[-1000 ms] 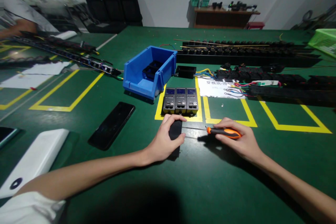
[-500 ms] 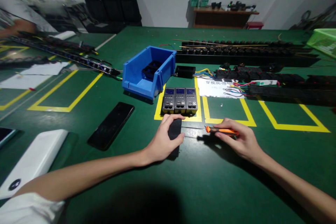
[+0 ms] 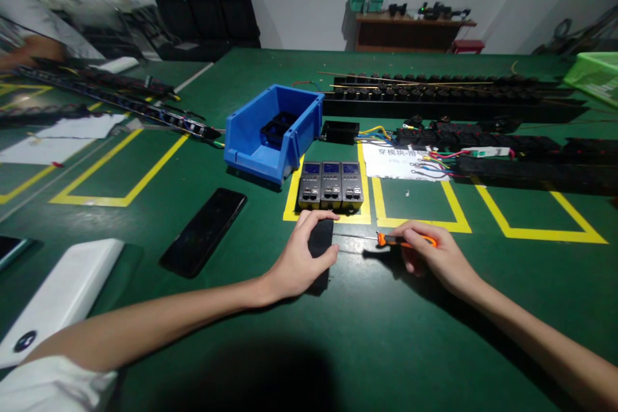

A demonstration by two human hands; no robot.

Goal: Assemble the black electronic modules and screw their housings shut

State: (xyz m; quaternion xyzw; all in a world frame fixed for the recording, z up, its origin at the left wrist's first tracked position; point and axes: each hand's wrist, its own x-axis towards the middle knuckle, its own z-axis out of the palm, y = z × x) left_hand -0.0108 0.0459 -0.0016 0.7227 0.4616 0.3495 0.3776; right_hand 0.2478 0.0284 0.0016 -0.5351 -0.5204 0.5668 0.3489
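Orange-handled screwdriver (image 3: 404, 241) in curled right hand (image 3: 441, 259); left hand (image 3: 299, 261) around black module (image 3: 320, 246).

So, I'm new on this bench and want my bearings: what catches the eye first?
At the near middle, the left hand grips a black block and the right hand holds an orange screwdriver, tip toward it. Just behind, three grey modules sit in a yellow outline, a blue bin at their left.

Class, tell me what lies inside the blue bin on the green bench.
Inside the blue bin sit black blocks, grouped toward its far wall. The bin's near wall covers their lower parts and the floor, so their number cannot be told.
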